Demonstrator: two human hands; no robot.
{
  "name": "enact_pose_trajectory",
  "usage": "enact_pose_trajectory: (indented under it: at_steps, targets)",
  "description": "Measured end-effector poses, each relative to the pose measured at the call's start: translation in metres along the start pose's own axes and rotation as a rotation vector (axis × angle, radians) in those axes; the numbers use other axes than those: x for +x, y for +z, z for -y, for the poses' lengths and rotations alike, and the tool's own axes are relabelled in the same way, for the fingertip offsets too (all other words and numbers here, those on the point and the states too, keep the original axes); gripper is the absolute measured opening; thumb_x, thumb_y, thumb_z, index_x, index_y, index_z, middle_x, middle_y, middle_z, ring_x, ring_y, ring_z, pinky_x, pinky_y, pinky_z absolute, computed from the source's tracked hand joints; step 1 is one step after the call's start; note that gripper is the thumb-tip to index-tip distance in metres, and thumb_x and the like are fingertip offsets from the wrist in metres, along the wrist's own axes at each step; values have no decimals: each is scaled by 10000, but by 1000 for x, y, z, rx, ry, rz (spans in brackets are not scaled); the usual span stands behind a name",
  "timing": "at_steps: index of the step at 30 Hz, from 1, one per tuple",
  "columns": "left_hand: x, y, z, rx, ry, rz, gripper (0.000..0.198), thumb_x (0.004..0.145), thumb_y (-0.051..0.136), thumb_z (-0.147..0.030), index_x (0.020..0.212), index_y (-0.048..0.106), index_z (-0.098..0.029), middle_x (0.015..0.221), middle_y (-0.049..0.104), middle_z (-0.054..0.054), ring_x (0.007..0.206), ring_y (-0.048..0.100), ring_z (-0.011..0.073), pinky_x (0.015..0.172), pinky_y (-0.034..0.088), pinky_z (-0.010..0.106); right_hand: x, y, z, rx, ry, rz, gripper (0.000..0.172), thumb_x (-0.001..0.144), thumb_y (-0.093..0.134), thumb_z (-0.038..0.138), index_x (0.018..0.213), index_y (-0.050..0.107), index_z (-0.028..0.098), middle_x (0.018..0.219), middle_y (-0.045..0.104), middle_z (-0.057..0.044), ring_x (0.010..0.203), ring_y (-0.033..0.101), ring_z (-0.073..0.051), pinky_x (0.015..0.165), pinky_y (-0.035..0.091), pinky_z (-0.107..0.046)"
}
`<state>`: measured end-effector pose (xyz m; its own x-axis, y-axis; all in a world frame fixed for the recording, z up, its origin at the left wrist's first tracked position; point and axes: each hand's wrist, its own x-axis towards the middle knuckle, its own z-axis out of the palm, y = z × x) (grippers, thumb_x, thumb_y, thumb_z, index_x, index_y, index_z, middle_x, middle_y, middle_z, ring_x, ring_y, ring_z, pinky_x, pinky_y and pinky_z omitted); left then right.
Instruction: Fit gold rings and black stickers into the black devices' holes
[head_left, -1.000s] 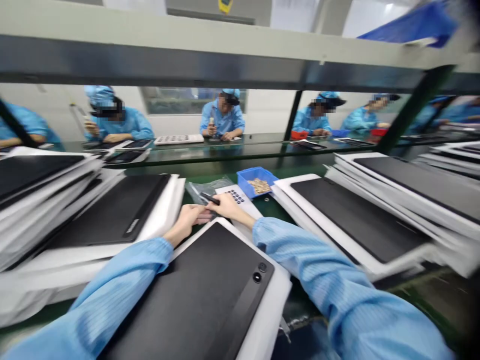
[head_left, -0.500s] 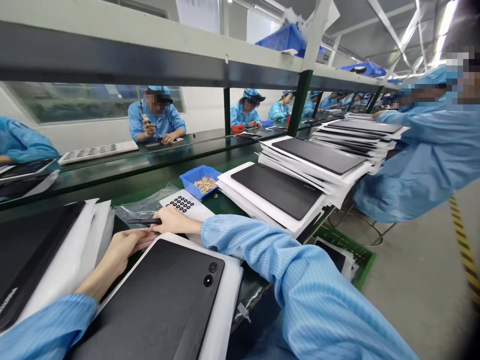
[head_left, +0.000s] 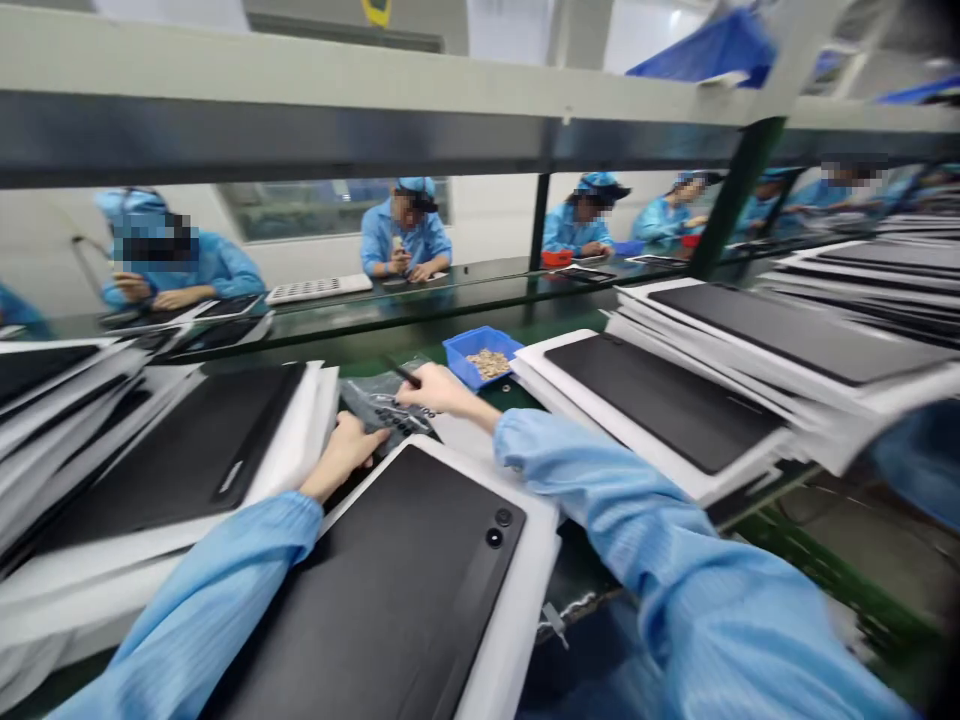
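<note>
My right hand (head_left: 439, 390) is closed around black tweezers (head_left: 405, 373), whose tips are blurred over a clear plastic bag (head_left: 375, 397). Just left of it, my left hand (head_left: 346, 450) has its fingers bent together beside the bag's lower edge; whatever they grip is hidden. Part of a white sheet with black rings (head_left: 405, 415) shows under the bag. In front of me lies a black tablet (head_left: 390, 570), back side up with two camera lenses at its upper right corner, on white foam sheets (head_left: 536, 560). My left forearm passes over its left edge.
A blue tray (head_left: 480, 345) of small tan pieces stands beyond my right hand. Tablets between foam sheets are stacked at left (head_left: 202, 440) and right (head_left: 660, 400). A shelf beam (head_left: 375, 90) crosses overhead. Co-workers in blue (head_left: 405, 235) sit across the bench.
The view has swung left, so the scene sits farther right. My hands, together before, have come apart; the right one with the tweezers is now farther away, over the bag.
</note>
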<state>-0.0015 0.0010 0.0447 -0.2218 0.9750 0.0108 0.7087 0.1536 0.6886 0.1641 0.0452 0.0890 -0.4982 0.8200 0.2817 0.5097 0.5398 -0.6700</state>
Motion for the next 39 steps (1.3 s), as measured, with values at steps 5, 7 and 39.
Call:
enact_pose_trajectory:
  at_steps: [5, 7, 39]
  targets:
    - [-21, -23, -16, 234, 107, 4, 448, 793, 663, -338, 1111, 496, -71, 1048, 595, 155, 989, 591, 290, 844, 454, 349, -42, -32, 21, 177, 42, 121, 172, 714, 595, 262, 651, 657, 115, 572, 574, 9, 463, 385, -60, 427, 254, -204]
    - [-44, -35, -27, 269, 203, 114, 295, 791, 651, -354, 985, 577, -144, 998, 614, 88, 959, 598, 257, 857, 443, 307, -73, -40, 29, 229, 103, 176, 164, 709, 607, 271, 668, 670, 125, 596, 607, 2, 446, 369, -56, 409, 235, -206]
    - [-148, -16, -33, 407, 1044, 472, 399, 929, 494, -275, 1319, 411, -269, 1410, 450, 25, 1324, 347, 257, 1013, 411, 443, -180, -44, 11, 459, 506, 211, 90, 696, 660, 197, 644, 613, 139, 519, 439, 59, 461, 312, -49, 432, 251, -200]
